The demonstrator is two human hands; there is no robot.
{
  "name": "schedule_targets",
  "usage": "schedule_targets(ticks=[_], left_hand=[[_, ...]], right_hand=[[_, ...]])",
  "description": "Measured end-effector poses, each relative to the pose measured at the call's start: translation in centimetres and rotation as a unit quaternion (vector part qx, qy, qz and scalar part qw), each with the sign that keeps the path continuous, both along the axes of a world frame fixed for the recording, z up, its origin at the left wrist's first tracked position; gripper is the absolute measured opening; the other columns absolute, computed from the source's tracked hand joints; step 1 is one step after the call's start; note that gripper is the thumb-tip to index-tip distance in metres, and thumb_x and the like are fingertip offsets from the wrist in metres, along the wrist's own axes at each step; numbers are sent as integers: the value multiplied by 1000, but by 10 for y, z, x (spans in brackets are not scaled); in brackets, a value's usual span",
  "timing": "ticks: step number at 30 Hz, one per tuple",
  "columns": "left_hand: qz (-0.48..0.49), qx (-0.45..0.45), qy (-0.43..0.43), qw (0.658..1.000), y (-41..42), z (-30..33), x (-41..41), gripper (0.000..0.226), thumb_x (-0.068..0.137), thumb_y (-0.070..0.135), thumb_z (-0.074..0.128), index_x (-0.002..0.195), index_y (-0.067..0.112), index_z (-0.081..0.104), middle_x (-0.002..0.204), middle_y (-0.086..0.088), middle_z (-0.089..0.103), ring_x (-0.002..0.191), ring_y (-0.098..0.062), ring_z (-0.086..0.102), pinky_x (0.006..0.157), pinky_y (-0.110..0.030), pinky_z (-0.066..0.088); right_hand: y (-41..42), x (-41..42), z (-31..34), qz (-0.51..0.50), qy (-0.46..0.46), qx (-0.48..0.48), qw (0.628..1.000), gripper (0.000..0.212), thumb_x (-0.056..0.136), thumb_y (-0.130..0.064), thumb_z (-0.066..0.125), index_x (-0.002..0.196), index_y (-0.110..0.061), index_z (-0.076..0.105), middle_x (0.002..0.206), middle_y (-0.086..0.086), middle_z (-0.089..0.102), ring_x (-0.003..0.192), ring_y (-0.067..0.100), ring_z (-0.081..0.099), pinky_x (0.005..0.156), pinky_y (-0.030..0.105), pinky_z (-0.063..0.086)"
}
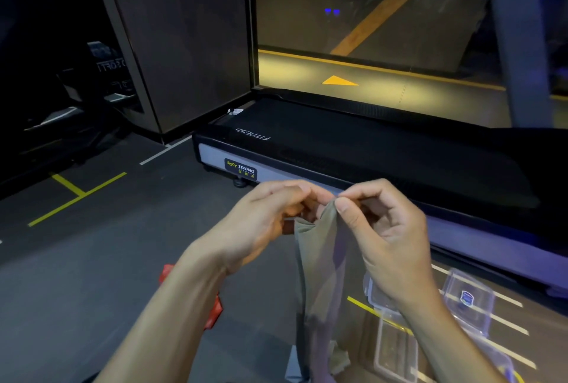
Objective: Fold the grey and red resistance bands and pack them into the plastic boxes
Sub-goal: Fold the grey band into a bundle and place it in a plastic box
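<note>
Clearly readable on the treadmill [353,149] ahead is a badge with "BODY STRONG", and "FITNESS" is printed upside down on its black deck. I count one grey resistance band [322,275], which my two hands hold up together at its top edge: my left hand [264,222] grips it with curled fingers, and my right hand [381,229] pinches it between thumb and forefinger, so the band hangs straight down between my forearms. One red resistance band [215,312] lies on the dark floor [92,275], partly hidden behind my left forearm. I count two clear plastic boxes [396,352] on the floor at lower right, and a clear lid [470,299] bearing a small blue sticker too small to read.
</note>
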State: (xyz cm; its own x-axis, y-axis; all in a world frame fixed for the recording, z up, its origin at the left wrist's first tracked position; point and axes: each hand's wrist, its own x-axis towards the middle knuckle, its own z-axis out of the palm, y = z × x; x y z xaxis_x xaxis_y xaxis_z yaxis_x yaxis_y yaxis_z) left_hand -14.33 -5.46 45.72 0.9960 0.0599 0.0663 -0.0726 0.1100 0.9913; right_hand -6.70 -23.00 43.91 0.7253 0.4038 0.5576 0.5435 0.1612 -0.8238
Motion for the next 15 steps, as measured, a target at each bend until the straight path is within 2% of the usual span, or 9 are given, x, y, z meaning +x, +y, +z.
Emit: schedule_targets(ticks=[3,6,9,13,15], left_hand=[[-22,-13,-19,999,-2,1,-1,43,101,36,45,118,8,74,111,-16,68,104,-26,62,95,-37,50],[-7,62,-55,997,-4,3,-4,36,94,33,65,124,15,70,117,-5,71,112,-19,66,100,-36,51],[55,122,-78,988,-4,2,-3,38,84,17,80,120,21,72,106,4,70,100,-11,69,87,-23,52],[117,130,-115,978,-4,0,1,27,85,5,80,108,18,77,83,-10,65,73,-5,59,72,-15,48],[140,121,-124,975,-3,0,3,22,86,2,78,105,13,77,69,6,58,65,-3,54,67,-14,45]], right_hand=[[3,4,0,-28,-7,6,1000,12,92,-2,71,89,-14,69,85,-4,70,82,15,67,75,24,51],[5,7,0,-51,4,24,998,13,92,-2,70,89,-15,68,86,-3,70,82,12,67,75,22,51],[6,10,3,-60,8,41,997,14,94,-2,69,90,-15,67,87,-2,70,83,12,67,74,22,52],[6,13,6,-76,6,54,996,14,94,-4,69,90,-16,67,88,-3,70,83,10,66,74,22,51],[8,14,8,-78,7,60,995,15,94,-4,68,90,-17,66,87,-4,70,83,9,66,74,21,50]])
